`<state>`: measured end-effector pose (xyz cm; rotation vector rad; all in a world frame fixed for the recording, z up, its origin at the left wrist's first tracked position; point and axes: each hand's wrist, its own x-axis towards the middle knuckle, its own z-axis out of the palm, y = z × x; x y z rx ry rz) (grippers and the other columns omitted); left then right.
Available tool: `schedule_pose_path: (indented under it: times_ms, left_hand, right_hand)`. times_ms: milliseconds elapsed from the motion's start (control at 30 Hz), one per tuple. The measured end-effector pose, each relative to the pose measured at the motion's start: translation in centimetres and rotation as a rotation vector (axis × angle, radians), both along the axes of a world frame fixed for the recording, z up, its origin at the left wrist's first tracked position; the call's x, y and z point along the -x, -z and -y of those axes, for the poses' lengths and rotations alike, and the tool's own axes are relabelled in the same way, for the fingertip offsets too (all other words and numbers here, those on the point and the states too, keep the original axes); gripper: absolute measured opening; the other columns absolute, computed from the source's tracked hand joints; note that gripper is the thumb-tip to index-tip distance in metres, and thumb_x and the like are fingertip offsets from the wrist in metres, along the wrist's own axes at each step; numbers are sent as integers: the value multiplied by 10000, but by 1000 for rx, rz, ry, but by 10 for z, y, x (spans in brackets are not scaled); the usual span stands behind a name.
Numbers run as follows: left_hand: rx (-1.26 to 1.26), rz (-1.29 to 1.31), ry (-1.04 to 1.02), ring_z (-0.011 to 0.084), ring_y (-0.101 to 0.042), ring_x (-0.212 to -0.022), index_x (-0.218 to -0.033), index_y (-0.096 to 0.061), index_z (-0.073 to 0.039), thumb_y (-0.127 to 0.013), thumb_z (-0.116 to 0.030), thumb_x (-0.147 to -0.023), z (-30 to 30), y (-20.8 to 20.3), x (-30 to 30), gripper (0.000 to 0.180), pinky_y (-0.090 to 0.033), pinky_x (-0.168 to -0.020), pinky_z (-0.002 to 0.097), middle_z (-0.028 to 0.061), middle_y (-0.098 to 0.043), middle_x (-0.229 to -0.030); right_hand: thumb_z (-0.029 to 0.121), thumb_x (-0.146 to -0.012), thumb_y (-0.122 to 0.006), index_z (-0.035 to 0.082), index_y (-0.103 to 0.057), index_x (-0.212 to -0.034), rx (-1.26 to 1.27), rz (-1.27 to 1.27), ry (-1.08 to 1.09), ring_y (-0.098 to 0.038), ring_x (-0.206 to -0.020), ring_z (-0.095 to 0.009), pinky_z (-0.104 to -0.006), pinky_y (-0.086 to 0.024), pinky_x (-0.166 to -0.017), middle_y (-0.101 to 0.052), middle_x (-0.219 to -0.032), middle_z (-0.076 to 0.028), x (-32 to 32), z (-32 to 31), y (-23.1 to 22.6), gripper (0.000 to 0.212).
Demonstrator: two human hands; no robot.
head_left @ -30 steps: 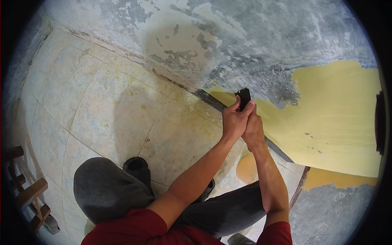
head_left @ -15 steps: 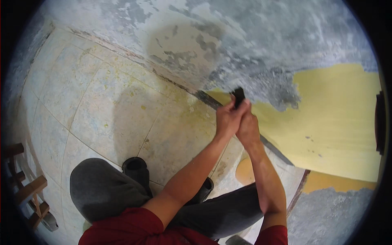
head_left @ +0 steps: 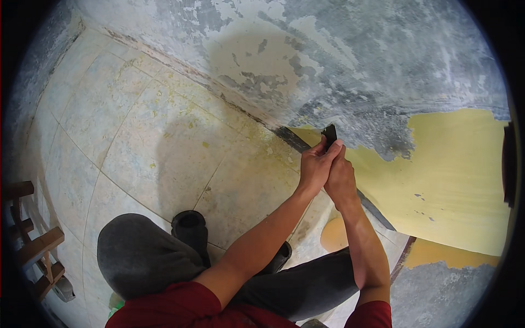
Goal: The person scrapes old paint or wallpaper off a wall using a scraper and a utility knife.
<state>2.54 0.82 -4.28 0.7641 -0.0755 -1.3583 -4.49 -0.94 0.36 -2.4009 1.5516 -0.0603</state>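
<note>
Both my hands are together at the base of the wall, closed around a dark flat scraper (head_left: 330, 133). My left hand (head_left: 314, 174) wraps it from the left, and my right hand (head_left: 340, 179) presses against the left one from the right. The handle is hidden by the fingers. Its dark upper end meets the wall where yellow paint (head_left: 454, 169) borders bare grey plaster (head_left: 377, 128). A thin strip of yellow shows just left of the scraper.
Yellow paint flakes (head_left: 205, 144) lie scattered over the pale floor tiles (head_left: 136, 147). A dark skirting strip (head_left: 292, 139) runs along the wall's foot. Wooden furniture (head_left: 41, 246) stands at the left edge. A round orange-tan thing (head_left: 333, 235) is beside my right forearm.
The whole view has shifted, so the wall and floor appear further right and slightly lower. Both hands keep their grip on the scraper, close to the same place on the wall.
</note>
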Motion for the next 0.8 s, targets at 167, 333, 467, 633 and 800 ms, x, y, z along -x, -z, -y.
schedule_pose_path:
  times_ms: [167, 333, 467, 633, 800]
  left_hand:
    - [65, -32, -27, 25, -545, -791, -989, -693, -14, -701, -191, -915, 4, 13, -3, 193, -461, -696, 192, -9, -663, -908]
    - [29, -102, -61, 26, -551, -798, -985, -696, -12, -708, -184, -908, 3, 9, 1, 188, -464, -707, 192, -12, -664, -914]
    - [61, -5, -8, 28, -552, -810, -1026, -695, -10, -702, -180, -912, 3, 9, -2, 205, -464, -720, 195, -17, -662, -930]
    - [58, -88, -76, 25, -549, -834, -1049, -690, -13, -700, -197, -914, 4, 9, 1, 228, -462, -725, 194, -17, -660, -953]
    - [5, -89, -75, 25, -550, -831, -1062, -690, -26, -706, -213, -913, 4, 16, 3, 240, -461, -720, 195, -19, -659, -964]
  right_hand:
    - [250, -968, -433, -47, -395, -1110, 4, -21, 26, -632, -702, -508, -578, -504, -622, -638, -758, -327, -9, 4, 6, 331]
    - [259, -968, -442, -41, -399, -1107, -6, -76, -3, -635, -707, -505, -576, -507, -625, -641, -763, -325, -6, 6, 7, 333]
    - [254, -965, -452, -31, -402, -1105, 29, -26, 23, -637, -707, -503, -575, -512, -623, -638, -748, -318, -3, 8, 10, 322]
    - [254, -970, -444, -15, -402, -1134, 23, -76, -24, -640, -709, -499, -576, -514, -618, -637, -740, -311, -5, 11, 9, 318]
    - [284, -986, -406, 17, -412, -1149, 1, -190, 30, -651, -704, -483, -565, -524, -618, -649, -760, -297, -9, 4, 4, 313]
